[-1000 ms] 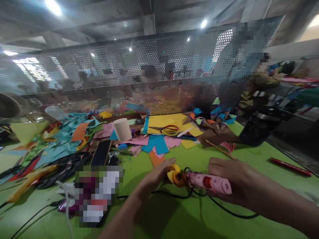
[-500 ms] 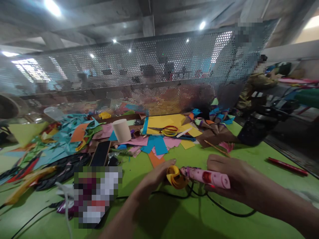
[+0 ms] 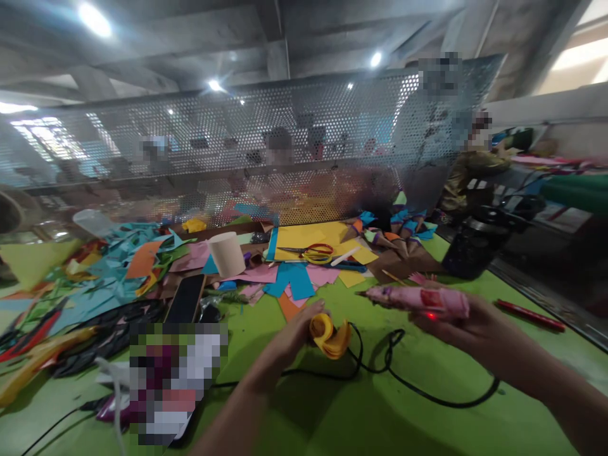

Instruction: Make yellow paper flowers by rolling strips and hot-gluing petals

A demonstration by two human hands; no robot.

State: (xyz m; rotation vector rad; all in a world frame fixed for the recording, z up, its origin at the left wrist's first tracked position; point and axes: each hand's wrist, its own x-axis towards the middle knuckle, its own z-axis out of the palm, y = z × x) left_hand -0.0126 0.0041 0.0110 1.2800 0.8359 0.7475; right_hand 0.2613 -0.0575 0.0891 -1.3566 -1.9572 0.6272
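My left hand (image 3: 297,332) grips a curled yellow paper piece (image 3: 330,337), with layered strips bent round on themselves. My right hand (image 3: 470,332) is closed round a pink glue gun (image 3: 422,301) with a red patch and a small glowing red light. Its dark nozzle points left, above and to the right of the yellow paper, and does not touch it. A black cord (image 3: 439,399) loops over the green table (image 3: 380,424) below both hands. Part of the fingers of each hand is hidden behind what it holds.
Scissors (image 3: 316,253) lie on yellow sheets at the back. Coloured paper scraps (image 3: 114,253), a cardboard tube (image 3: 227,254) and a phone (image 3: 185,299) fill the left and middle. A red pen (image 3: 531,315) and dark bottle (image 3: 475,244) stand on the right side. Behind is a perforated metal screen (image 3: 213,145).
My right hand has moved up and to the right, drawing the glue gun away from the yellow paper. My left hand keeps its hold nearly in place.
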